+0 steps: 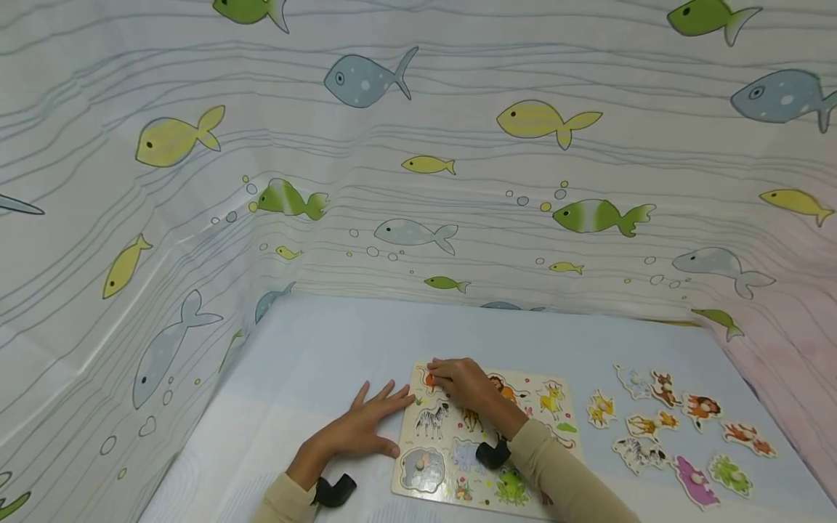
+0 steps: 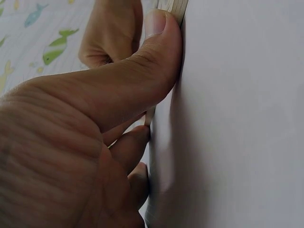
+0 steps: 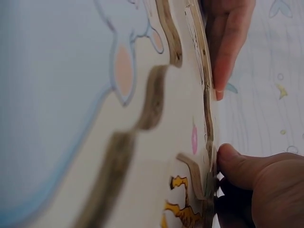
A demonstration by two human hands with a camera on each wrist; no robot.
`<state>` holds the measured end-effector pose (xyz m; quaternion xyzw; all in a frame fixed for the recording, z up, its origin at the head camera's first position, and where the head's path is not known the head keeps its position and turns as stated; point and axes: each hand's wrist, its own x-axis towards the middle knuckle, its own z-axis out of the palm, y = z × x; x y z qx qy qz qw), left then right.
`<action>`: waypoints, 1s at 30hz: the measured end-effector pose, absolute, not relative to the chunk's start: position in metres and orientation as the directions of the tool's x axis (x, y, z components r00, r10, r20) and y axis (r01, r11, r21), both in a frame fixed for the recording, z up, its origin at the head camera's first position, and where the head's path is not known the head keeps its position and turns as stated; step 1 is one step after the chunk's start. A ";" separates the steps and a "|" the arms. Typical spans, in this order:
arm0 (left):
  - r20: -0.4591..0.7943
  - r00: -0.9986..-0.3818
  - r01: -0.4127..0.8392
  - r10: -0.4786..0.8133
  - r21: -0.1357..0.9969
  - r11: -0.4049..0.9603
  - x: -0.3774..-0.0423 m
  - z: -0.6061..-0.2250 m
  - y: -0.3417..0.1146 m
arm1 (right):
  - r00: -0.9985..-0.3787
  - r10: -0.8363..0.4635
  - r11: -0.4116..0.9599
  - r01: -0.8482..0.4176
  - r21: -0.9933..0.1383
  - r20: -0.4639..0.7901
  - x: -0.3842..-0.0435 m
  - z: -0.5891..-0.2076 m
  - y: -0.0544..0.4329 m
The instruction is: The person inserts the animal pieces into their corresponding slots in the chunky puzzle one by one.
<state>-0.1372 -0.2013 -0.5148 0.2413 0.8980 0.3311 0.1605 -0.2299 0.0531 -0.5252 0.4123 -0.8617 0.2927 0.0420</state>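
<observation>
A wooden animal puzzle board [image 1: 480,428] lies on the table. My left hand [image 1: 362,428] rests at its left edge with the fingers spread, the thumb against the board's side in the left wrist view. My right hand [image 1: 463,383] is over the upper left slot, its fingers bent down and pinching an orange puzzle piece [image 1: 429,379] that they mostly cover. A grey elephant piece [image 1: 421,468] with a knob sits in the lower left slot. Printed pictures show in other slots, among them a zebra [image 1: 432,421], a goat [image 1: 551,398] and a frog [image 1: 512,487].
Loose knobbed pieces lie right of the board, among them a giraffe [image 1: 652,423], a lion [image 1: 702,408], a zebra piece [image 1: 637,453], a purple piece [image 1: 694,481] and a green piece [image 1: 730,476]. A fish-patterned cloth [image 1: 477,196] hangs around the table.
</observation>
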 end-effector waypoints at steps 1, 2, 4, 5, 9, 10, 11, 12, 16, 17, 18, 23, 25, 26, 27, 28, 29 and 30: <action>-0.131 -0.831 0.326 0.541 0.672 0.665 -0.138 -0.515 -0.201 | -0.658 -0.687 0.496 -0.735 -0.462 0.308 -0.229 -0.525 0.054; -0.133 -0.830 0.326 0.542 0.672 0.665 -0.138 -0.515 -0.200 | -0.662 -0.689 0.504 -0.731 -0.460 0.296 -0.228 -0.524 0.055; -0.137 -0.829 0.324 0.542 0.674 0.664 -0.138 -0.515 -0.199 | -0.677 -0.687 0.520 -0.712 -0.472 0.264 -0.226 -0.523 0.056; -0.140 -0.828 0.320 0.542 0.677 0.663 -0.137 -0.515 -0.198 | -0.682 -0.686 0.524 -0.705 -0.478 0.253 -0.225 -0.523 0.056; -0.147 -0.828 0.307 0.541 0.689 0.657 -0.134 -0.516 -0.197 | -0.688 -0.696 0.526 -0.684 -0.505 0.205 -0.222 -0.525 0.057; -0.147 -0.828 0.305 0.541 0.692 0.654 -0.133 -0.516 -0.196 | -0.686 -0.700 0.529 -0.686 -0.499 0.200 -0.222 -0.525 0.057; -0.147 -0.827 0.304 0.542 0.694 0.653 -0.133 -0.517 -0.196 | -0.681 -0.705 0.529 -0.692 -0.491 0.199 -0.221 -0.526 0.057; -0.145 -0.828 0.305 0.542 0.696 0.651 -0.133 -0.517 -0.195 | -0.678 -0.708 0.533 -0.696 -0.481 0.197 -0.221 -0.526 0.057; -0.131 -0.825 0.324 0.550 0.688 0.649 -0.134 -0.517 -0.194 | -0.701 -0.677 0.544 -0.681 -0.491 0.222 -0.221 -0.523 0.058; -0.126 -0.826 0.328 0.550 0.686 0.649 -0.135 -0.517 -0.194 | -0.704 -0.666 0.537 -0.681 -0.498 0.246 -0.222 -0.522 0.058; -0.120 -0.826 0.334 0.550 0.682 0.651 -0.135 -0.517 -0.193 | -0.710 -0.651 0.530 -0.678 -0.509 0.268 -0.222 -0.520 0.059; -0.113 -0.834 0.329 0.539 0.683 0.652 -0.137 -0.517 -0.192 | -0.718 -0.592 0.485 -0.679 -0.551 0.365 -0.222 -0.507 0.066; -0.117 -0.835 0.323 0.537 0.687 0.651 -0.138 -0.517 -0.192 | -0.719 -0.581 0.482 -0.681 -0.550 0.381 -0.220 -0.500 0.073; -0.117 -0.836 0.322 0.537 0.687 0.652 -0.138 -0.516 -0.192 | -0.714 -0.579 0.486 -0.690 -0.536 0.394 -0.219 -0.496 0.077; -0.117 -0.837 0.321 0.534 0.685 0.653 -0.138 -0.516 -0.192 | -0.705 -0.580 0.488 -0.701 -0.520 0.408 -0.218 -0.493 0.081; -0.115 -0.841 0.319 0.529 0.685 0.655 -0.138 -0.516 -0.192 | -0.692 -0.582 0.488 -0.718 -0.497 0.427 -0.217 -0.490 0.086; -0.114 -0.844 0.319 0.524 0.679 0.661 -0.137 -0.516 -0.192 | -0.677 -0.584 0.488 -0.734 -0.472 0.448 -0.216 -0.487 0.091; -0.114 -0.848 0.315 0.518 0.677 0.665 -0.137 -0.515 -0.192 | -0.667 -0.581 0.485 -0.744 -0.460 0.466 -0.215 -0.484 0.096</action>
